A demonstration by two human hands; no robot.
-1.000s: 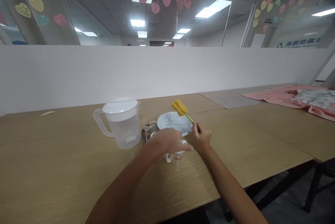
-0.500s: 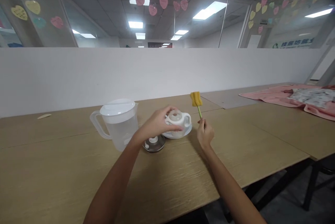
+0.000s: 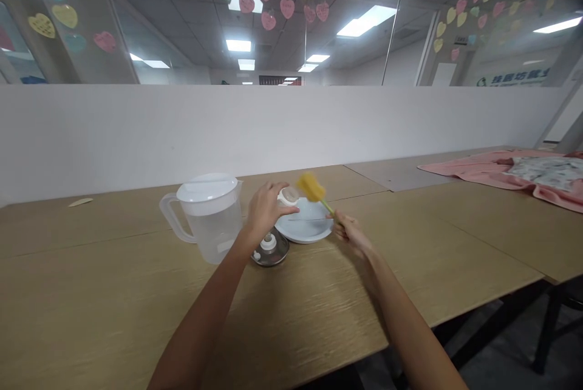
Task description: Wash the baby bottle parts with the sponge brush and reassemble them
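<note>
My left hand (image 3: 266, 208) is wrapped round a baby bottle (image 3: 288, 197), tilted so that its open mouth faces right. Most of the bottle's body is hidden behind my fingers. In my right hand (image 3: 348, 229) is the green stick of a sponge bottle brush (image 3: 311, 187), its yellow head slightly blurred and just right of the bottle mouth, apart from it. Below both hands sits a white dish (image 3: 305, 233) holding what looks like shallow water. A metal dish (image 3: 276, 260) with white bottle parts (image 3: 268, 242) lies under my left wrist, partly covered by it.
A clear plastic pitcher (image 3: 209, 220) with a white lid stands left of my left forearm. A pink cloth (image 3: 464, 166) with a patterned piece on it spreads at the far right. Behind the wooden table (image 3: 113, 293) rises a white partition (image 3: 136, 135) with glass above.
My left hand has tipped the bottle from upright over the dish and moved it left. The brush has swung left and tilted toward the bottle mouth.
</note>
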